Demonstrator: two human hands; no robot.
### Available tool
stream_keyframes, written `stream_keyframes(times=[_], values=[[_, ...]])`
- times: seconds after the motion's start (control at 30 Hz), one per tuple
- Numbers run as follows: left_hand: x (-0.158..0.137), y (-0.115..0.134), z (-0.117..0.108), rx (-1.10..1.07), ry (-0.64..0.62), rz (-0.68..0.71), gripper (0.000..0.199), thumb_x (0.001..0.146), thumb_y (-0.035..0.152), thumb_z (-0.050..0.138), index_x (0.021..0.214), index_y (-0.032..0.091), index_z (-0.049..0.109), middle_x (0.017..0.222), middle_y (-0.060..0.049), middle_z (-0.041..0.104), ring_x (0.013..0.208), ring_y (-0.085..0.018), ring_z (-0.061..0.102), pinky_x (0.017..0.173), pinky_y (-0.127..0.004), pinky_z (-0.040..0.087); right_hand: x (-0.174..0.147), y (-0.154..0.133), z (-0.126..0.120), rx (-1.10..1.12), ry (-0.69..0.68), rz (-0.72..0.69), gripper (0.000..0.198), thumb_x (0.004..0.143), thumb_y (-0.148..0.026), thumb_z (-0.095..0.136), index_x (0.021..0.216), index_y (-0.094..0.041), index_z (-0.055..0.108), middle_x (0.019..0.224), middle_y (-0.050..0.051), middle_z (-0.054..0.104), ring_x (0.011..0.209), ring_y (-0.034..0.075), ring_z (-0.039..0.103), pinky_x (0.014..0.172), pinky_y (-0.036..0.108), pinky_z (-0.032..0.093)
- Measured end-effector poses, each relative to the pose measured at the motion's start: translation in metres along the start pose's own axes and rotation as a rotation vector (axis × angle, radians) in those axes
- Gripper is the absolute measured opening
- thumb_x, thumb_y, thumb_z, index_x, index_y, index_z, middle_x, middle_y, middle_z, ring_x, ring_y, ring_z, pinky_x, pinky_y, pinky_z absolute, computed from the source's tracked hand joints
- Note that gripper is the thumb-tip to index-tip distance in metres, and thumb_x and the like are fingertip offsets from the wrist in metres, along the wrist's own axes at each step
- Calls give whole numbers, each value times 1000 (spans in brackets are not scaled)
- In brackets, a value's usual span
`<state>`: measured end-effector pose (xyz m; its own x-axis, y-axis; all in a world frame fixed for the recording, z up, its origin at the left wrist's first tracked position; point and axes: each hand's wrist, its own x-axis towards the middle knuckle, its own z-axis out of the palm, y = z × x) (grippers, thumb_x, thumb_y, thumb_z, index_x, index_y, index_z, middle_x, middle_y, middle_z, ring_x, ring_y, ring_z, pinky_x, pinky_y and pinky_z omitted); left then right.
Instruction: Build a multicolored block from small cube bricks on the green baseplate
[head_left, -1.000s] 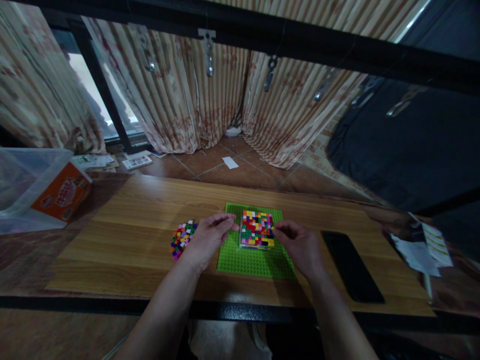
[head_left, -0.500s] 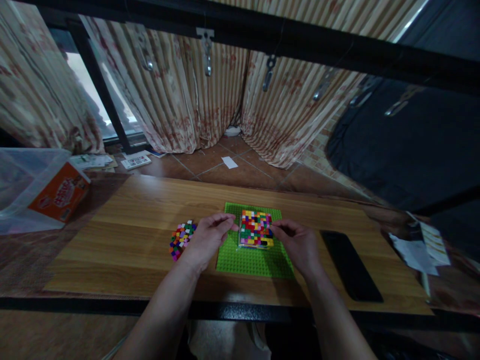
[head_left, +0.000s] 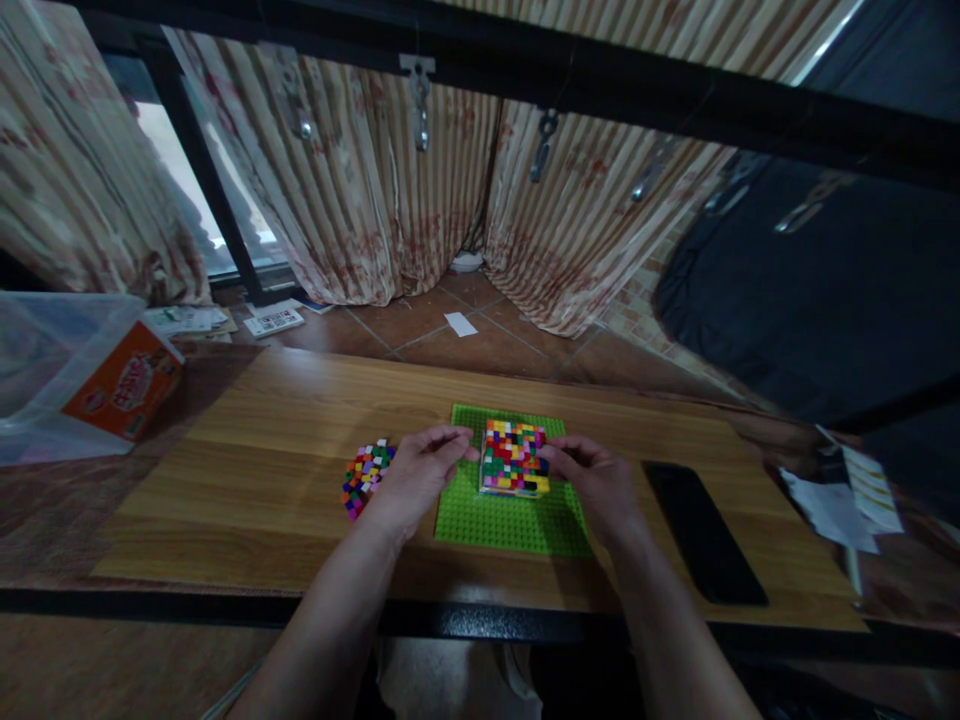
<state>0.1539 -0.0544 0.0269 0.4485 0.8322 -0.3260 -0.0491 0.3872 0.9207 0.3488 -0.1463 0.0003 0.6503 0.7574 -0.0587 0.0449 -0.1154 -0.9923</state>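
A block built of many small colourful toy bricks (head_left: 514,458) stands on a green studded baseplate (head_left: 510,530). My right hand (head_left: 596,485) is at the block's right edge, thumb and forefinger pinched together against its upper side; whatever is between the fingertips is too small to make out. On the left side, my left hand (head_left: 424,475) hovers over the baseplate's edge, its fingertips drawn together just short of the block. Any piece in that pinch is hidden. Beside my left wrist lies a pile of loose toy bricks (head_left: 366,472), partly covered by the hand.
A black phone-like slab (head_left: 703,532) lies on the wooden table (head_left: 255,480) to the right. Beyond the table's left end sits a clear plastic box (head_left: 52,400) with an orange label. Papers (head_left: 829,508) are at the far right. A dark bar (head_left: 480,70) crosses overhead.
My right fingertips have shifted slightly onto the block's upper right edge. My left hand stays nearly still, and the whole view has moved a little.
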Motion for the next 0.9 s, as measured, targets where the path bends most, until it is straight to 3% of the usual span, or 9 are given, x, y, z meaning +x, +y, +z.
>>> stream_keyframes(times=[0.23,0.9], values=[[0,0,0,-14,0,5,36,67,37,75,94,13,72,70,-4,69,49,-6,37,47,-20,24,2,4,-1,-2,44,-15,43,61,-58,78,72,-17,72,62,1,65,55,12,52,53,25,42],[-3,-2,5,-36,-18,-28,24,71,30,75,89,13,74,72,-5,71,48,-5,37,48,-20,23,2,2,18,41,111,36,32,55,-41,81,73,-17,72,63,1,68,55,12,56,51,25,44]])
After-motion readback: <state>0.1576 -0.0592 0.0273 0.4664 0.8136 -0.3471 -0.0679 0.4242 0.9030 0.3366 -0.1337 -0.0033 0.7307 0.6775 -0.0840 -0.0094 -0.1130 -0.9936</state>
